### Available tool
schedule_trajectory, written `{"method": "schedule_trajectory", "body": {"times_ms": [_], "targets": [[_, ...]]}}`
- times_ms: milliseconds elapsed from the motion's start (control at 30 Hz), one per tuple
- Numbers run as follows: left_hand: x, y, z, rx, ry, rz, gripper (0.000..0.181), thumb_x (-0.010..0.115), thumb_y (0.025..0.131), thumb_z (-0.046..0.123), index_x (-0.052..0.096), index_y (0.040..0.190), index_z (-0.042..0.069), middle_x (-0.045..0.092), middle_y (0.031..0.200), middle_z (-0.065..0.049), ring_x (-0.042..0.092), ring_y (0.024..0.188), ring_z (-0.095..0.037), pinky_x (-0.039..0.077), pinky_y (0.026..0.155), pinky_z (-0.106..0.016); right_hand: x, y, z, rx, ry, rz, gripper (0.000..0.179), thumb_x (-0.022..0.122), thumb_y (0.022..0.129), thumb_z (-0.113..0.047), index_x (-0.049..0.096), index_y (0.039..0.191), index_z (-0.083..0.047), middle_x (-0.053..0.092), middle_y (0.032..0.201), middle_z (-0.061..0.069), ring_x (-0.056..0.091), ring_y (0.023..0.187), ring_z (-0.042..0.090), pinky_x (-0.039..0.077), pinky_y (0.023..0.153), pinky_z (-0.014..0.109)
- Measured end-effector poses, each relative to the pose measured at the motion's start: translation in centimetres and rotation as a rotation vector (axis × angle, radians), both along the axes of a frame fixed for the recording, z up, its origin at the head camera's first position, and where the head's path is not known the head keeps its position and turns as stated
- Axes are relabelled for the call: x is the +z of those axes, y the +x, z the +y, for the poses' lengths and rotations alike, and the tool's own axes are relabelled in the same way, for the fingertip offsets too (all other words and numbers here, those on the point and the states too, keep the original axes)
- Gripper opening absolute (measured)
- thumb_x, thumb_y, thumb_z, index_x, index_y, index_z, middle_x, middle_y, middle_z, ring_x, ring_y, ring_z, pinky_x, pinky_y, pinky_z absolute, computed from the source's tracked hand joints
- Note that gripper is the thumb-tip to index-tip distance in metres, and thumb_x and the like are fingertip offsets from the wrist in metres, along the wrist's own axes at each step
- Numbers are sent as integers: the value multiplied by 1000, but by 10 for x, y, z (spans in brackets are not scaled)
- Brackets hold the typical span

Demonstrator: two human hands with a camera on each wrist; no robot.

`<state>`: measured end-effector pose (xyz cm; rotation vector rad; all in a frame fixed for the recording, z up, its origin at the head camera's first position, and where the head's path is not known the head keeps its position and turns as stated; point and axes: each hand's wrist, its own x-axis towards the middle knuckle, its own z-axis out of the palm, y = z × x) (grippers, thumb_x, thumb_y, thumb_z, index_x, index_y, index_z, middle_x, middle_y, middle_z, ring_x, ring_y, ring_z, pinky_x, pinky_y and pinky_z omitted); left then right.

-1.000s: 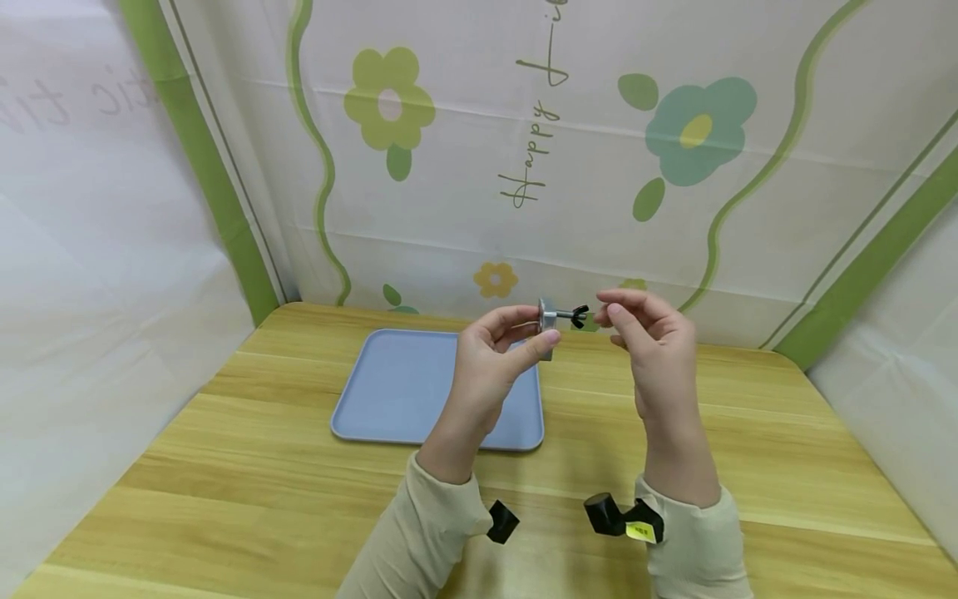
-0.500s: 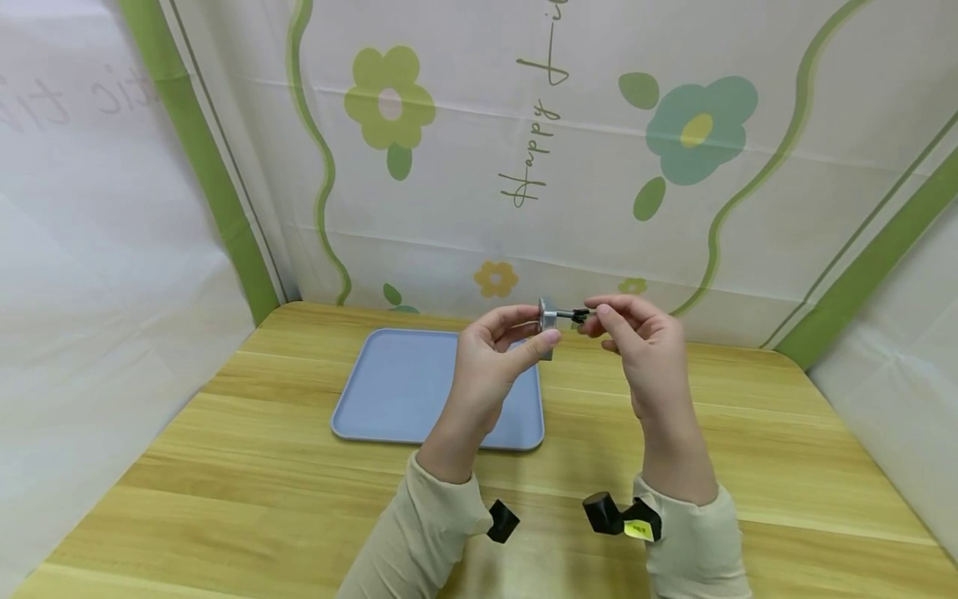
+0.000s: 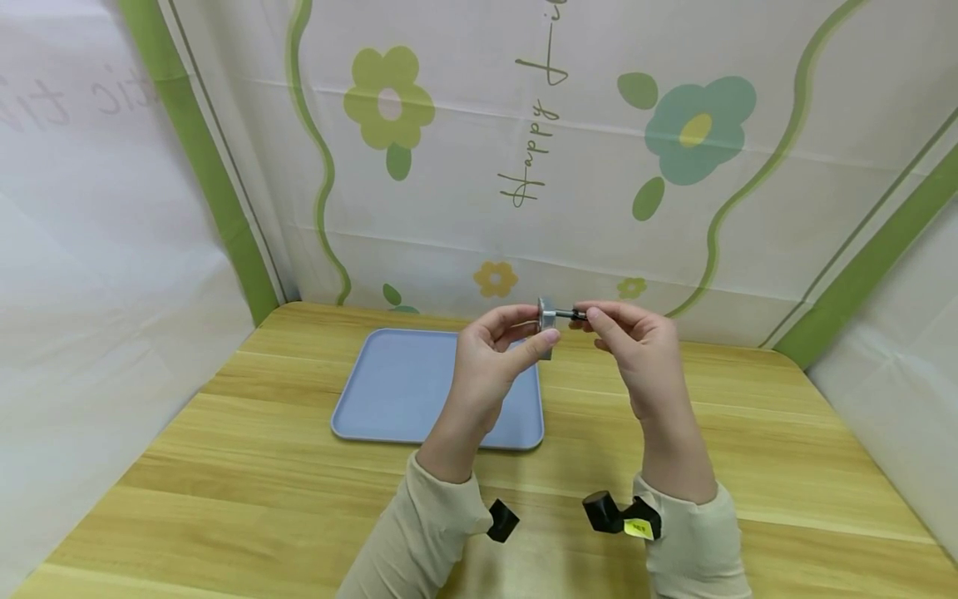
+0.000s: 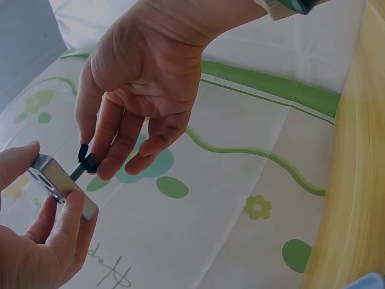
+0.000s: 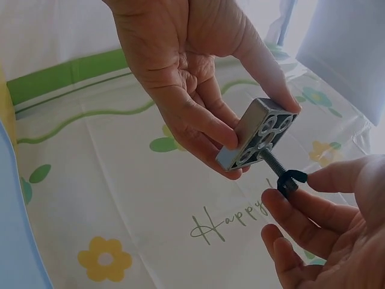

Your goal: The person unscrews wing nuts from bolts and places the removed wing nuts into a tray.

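Note:
My left hand [image 3: 490, 353] holds a small rectangular metal block [image 5: 255, 129] by its edges, between thumb and fingers, above the table. A threaded bolt [image 5: 274, 162] stands out from the block's face, which has several round recesses. On the bolt's outer part sits a black wing nut [image 5: 290, 180], some way from the block. My right hand [image 3: 647, 358] pinches the wing nut between thumb and fingertips, partly covering it in the head view. Seen from the left wrist, the nut [image 4: 89, 161] lies at the right hand's fingertips.
A light blue tray [image 3: 404, 387] lies on the wooden table [image 3: 224, 466], behind and left of the hands. Behind the table hangs a white curtain [image 3: 464, 166] printed with flowers, with further white panels on both sides. Black wrist cameras [image 3: 602, 512] stick out from the sleeves.
My right hand has moved left and slightly down, from beside the wing nut onto it, and now pinches it. The wing nut has turned. The left hand and block stay in place.

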<state>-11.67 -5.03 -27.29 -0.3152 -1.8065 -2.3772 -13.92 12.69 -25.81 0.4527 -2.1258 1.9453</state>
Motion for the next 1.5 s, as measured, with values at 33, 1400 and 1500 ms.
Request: {"method": "schedule_trajectory", "body": {"times_ms": [33, 1400, 1500], "targets": [[0, 0, 0, -1, 0, 1, 34, 74, 87, 1, 65, 120, 1, 65, 113, -5, 65, 105, -15, 58, 84, -25, 0, 0, 0, 3, -2, 6, 15, 62, 99, -18, 77, 100, -17, 73, 86, -15, 62, 93, 10, 50, 76, 23], [1, 1, -2, -2, 16, 5, 34, 75, 86, 2, 66, 119, 1, 66, 110, -3, 64, 104, -15, 58, 85, -27, 2, 2, -3, -98, -273, 98, 13, 62, 97, -4, 75, 94, -7, 67, 73, -2, 65, 74, 10, 45, 62, 21], [1, 2, -2, -3, 17, 2, 34, 75, 87, 2, 66, 119, 1, 66, 110, -3, 64, 105, -15, 58, 85, -27, 2, 2, -4, -85, -279, 91, 13, 62, 97, -5, 74, 94, -4, 67, 68, -1, 65, 70, 11, 45, 60, 21]]}}
